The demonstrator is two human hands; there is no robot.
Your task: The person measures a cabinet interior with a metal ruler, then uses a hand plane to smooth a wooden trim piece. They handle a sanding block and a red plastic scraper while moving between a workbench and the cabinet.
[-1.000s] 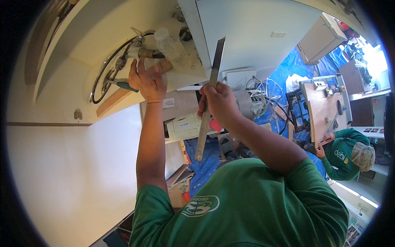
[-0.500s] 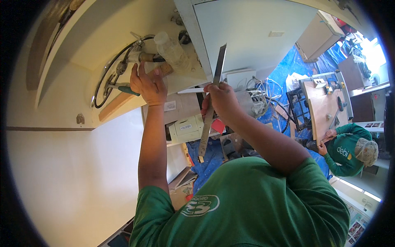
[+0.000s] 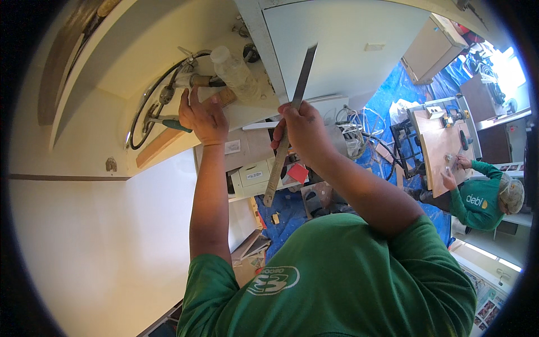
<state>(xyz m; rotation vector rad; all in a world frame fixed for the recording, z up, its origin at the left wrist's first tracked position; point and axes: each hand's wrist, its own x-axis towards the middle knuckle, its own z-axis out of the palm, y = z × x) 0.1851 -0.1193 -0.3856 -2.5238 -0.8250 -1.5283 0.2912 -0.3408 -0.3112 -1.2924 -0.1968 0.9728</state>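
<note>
My right hand (image 3: pixel 305 128) is closed around a long metal ruler (image 3: pixel 302 84). The ruler slants, its upper end in front of a pale panel and its lower end over the blue floor sheeting. My left hand (image 3: pixel 203 119) rests at the front of a cream shelf, fingers spread, beside a small wooden block (image 3: pixel 227 97); whether it touches the block I cannot tell. Left of that hand lies a hammer with a green handle (image 3: pixel 175 124). Behind the fingers are a dark looped hose (image 3: pixel 147 96) with metal fittings and a clear plastic bottle (image 3: pixel 229 66).
A wooden strip (image 3: pixel 159 147) lies along the shelf's front edge. Below are a beige boxy device (image 3: pixel 252 175), tangled white cables (image 3: pixel 352 132) and blue sheeting (image 3: pixel 283 222). At right, a co-worker in green (image 3: pixel 477 202) is at a wooden-topped workbench (image 3: pixel 441 143).
The ruler has shifted slightly up, its upper end leaning further right. My left hand has barely moved. The co-worker's hands have moved apart, over the workbench.
</note>
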